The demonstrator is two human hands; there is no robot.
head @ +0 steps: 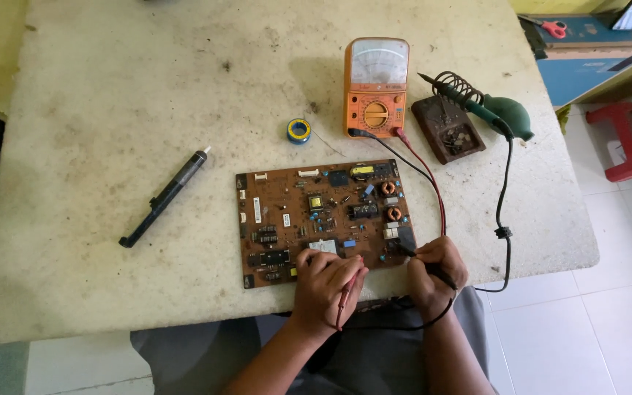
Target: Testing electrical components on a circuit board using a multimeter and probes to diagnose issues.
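Your circuit board [323, 219] is a brown rectangle lying flat near the front edge of the surface [111, 110], crowded with small parts: a yellow block and two copper coils toward its 2 o'clock corner, black chips at 8 o'clock, white connectors along its far edge. Your left hand [327, 281] is closed around the red probe [344, 296], its tip on the board's near edge. Your right hand [439, 267] is closed around the black probe [422, 262], touching the board's 4 o'clock corner. Both leads run up to the orange analogue meter [376, 88] at 12 o'clock from the board. At 2 o'clock a brown holder [448, 128] has dark residue in its tray, and the soldering iron [469, 102] rests on its coil. A blue solder spool [298, 130] sits left of the meter; a black desoldering pump [164, 197] lies at 9 o'clock.
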